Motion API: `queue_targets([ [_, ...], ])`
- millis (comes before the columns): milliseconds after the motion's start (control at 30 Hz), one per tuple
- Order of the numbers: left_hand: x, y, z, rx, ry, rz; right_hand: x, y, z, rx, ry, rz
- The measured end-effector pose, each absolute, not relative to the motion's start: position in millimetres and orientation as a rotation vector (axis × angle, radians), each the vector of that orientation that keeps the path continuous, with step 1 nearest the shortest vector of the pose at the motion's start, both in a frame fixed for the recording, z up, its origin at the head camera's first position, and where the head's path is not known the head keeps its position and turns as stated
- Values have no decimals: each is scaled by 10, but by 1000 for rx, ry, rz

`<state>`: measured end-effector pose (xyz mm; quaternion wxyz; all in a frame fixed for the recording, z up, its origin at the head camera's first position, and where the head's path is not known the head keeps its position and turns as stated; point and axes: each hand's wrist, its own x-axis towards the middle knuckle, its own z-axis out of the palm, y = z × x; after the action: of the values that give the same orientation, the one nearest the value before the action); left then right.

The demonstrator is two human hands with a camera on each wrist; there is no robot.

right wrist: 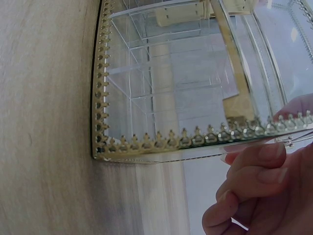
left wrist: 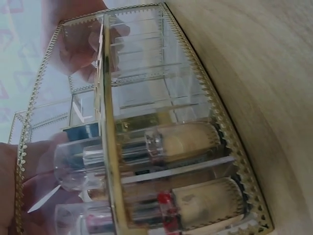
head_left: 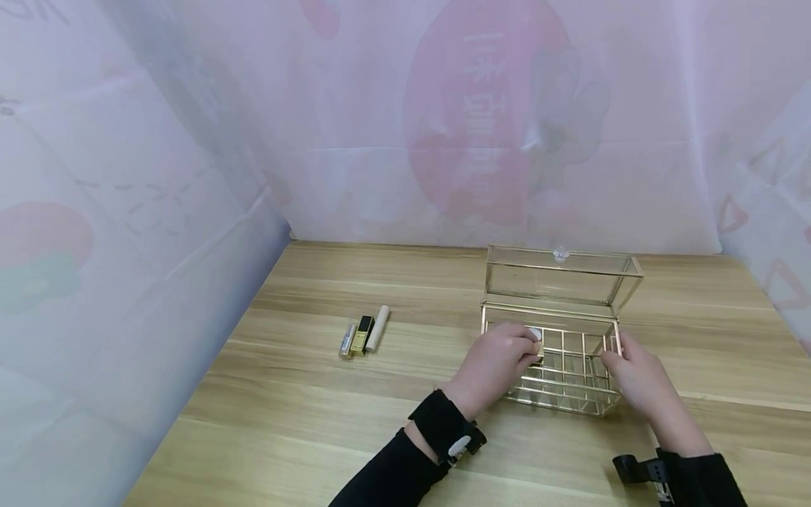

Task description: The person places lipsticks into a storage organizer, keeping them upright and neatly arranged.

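Observation:
A gold-framed glass organizer box (head_left: 564, 405) stands on the table, its lid (head_left: 551, 282) tipped open to the back. My left hand (head_left: 497, 362) reaches over its left end, fingers and thumb curled round a small gold lipstick (head_left: 539, 350), mostly hidden by the fingers. Through the glass, the left wrist view shows a clear-capped tube (left wrist: 190, 139) and a red-collared tube (left wrist: 200, 203) in neighbouring compartments, with a dark-capped gold lipstick (left wrist: 139, 122) beside them. My right hand (head_left: 646, 377) grips the box's right side wall, thumb inside and fingers outside.
To the left on the wooden table (head_left: 285, 422) lie a clear tube (head_left: 347, 341), a black and gold lipstick (head_left: 362, 334) and a white tube (head_left: 378, 328), side by side. Printed cloth (head_left: 355, 190) hangs behind the table and along its sides.

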<state>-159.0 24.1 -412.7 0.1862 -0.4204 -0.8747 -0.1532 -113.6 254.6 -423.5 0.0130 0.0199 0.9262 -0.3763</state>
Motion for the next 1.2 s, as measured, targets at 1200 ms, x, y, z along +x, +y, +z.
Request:
queue_targets([
  [1200, -1538, 270, -4059, -1159, -2613, -453, -1126, 2548, -4251, 65, 2881, -1178],
])
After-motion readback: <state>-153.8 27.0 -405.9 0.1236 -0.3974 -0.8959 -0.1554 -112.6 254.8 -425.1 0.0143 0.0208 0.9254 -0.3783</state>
